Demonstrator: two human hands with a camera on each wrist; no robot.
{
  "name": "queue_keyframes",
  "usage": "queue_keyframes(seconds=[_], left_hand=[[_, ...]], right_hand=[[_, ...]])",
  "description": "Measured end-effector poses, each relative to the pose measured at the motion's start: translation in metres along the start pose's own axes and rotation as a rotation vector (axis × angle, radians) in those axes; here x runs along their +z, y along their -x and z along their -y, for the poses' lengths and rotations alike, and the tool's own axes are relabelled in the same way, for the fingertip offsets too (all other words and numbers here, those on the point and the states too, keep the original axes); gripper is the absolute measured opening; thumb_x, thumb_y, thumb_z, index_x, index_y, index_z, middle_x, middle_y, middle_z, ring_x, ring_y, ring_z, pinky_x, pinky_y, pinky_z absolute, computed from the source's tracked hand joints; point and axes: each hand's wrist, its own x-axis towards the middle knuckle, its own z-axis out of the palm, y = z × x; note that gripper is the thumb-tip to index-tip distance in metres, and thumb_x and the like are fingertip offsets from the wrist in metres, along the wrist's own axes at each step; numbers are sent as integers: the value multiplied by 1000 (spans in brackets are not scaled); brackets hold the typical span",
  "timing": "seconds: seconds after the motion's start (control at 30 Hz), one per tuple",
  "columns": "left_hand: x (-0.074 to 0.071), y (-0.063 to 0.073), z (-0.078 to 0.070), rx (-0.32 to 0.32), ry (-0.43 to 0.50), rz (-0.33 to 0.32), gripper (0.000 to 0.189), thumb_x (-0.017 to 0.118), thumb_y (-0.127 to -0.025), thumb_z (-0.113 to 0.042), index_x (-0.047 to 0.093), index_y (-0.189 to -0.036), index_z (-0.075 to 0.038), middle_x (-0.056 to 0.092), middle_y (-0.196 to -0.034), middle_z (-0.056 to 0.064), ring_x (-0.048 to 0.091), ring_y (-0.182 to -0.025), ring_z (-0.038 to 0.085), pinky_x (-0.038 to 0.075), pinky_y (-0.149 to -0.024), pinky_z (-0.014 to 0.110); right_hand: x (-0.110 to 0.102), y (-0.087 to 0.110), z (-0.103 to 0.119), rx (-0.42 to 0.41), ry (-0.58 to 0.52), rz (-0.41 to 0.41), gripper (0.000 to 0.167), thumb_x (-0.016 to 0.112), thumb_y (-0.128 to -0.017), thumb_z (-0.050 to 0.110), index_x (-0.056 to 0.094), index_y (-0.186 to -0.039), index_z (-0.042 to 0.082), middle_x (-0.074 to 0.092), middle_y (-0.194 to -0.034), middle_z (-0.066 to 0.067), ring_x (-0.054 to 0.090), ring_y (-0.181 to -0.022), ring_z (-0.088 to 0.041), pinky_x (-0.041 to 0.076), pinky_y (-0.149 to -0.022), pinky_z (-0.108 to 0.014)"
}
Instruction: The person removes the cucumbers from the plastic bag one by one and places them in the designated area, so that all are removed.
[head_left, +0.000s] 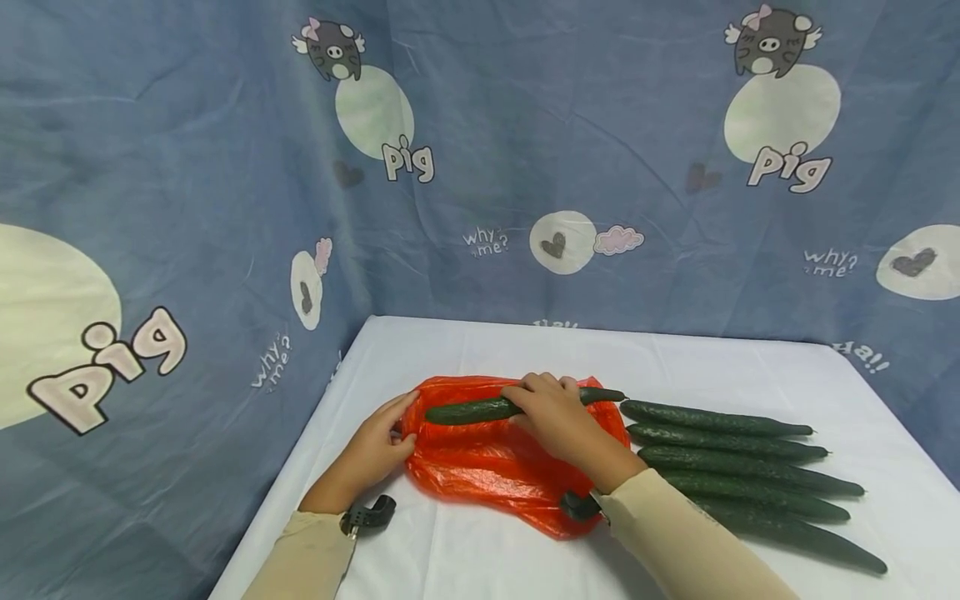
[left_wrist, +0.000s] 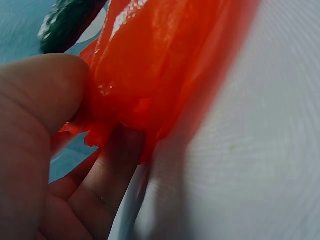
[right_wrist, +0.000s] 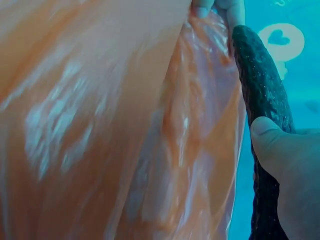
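Note:
A red plastic bag [head_left: 480, 467] lies crumpled on the white table. At its left end my left hand [head_left: 372, 447] holds the bag's edge; the left wrist view has the thumb and fingers [left_wrist: 112, 175] on the gathered red film [left_wrist: 145, 65]. My right hand [head_left: 555, 421] grips a dark green cucumber [head_left: 468, 412] round its middle, above the bag, one end pointing toward the left hand. In the right wrist view the thumb presses along the bumpy cucumber [right_wrist: 262, 75], beside the bag [right_wrist: 200, 130]. The right palm is hidden.
Several more cucumbers [head_left: 750, 467] lie side by side on the right of the white table [head_left: 465, 346], close to the bag's right edge. A blue patterned cloth [head_left: 480, 183] hangs behind and at the left.

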Motion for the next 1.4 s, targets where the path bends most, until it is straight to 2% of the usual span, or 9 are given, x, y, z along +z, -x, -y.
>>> queue_keyframes(seconds=[0.23,0.43,0.67,0.83,1.17,1.4], left_hand=[[1,1,2,15,9,-13,76,69,-92,-1,41,-162,-12,47,-160,13,61,-101,22,56,-77,22],[3,1,3,3,3,-16,76,69,-91,-1,42,-162,-13,47,-160,12,59,-100,22,56,-76,22],[4,1,4,-8,5,-8,77,69,-92,-1,41,-162,-13,46,-161,12,60,-101,22,56,-77,22],[3,0,3,-13,11,-13,77,69,-91,-1,41,-162,-13,47,-161,12,61,-102,22,56,-77,22],[4,1,3,-21,11,-12,76,68,-92,-2,41,-162,-12,47,-161,12,59,-101,22,56,-75,22],[3,1,4,-7,16,-17,76,68,-91,-2,42,-161,-12,47,-160,12,61,-101,22,56,-75,22]], right_hand=[[1,11,-18,37,3,-16,46,78,-95,29,65,-138,29,63,-119,1,57,-111,-21,37,-92,-51],[1,20,-36,71,-18,-16,45,77,-96,28,65,-139,28,64,-120,2,57,-111,-22,39,-99,-57],[-4,27,-55,127,-24,19,48,75,-97,28,64,-143,25,65,-121,1,57,-112,-24,41,-95,-53],[-9,32,-67,154,-37,19,47,74,-98,27,63,-144,24,65,-122,0,56,-114,-25,40,-95,-56],[-16,45,-91,144,-2,-9,43,75,-97,23,66,-138,18,67,-119,-4,61,-114,-30,47,-101,-60],[-24,53,-105,161,-15,-18,42,74,-98,20,66,-139,17,68,-119,-5,62,-116,-31,47,-104,-63]])
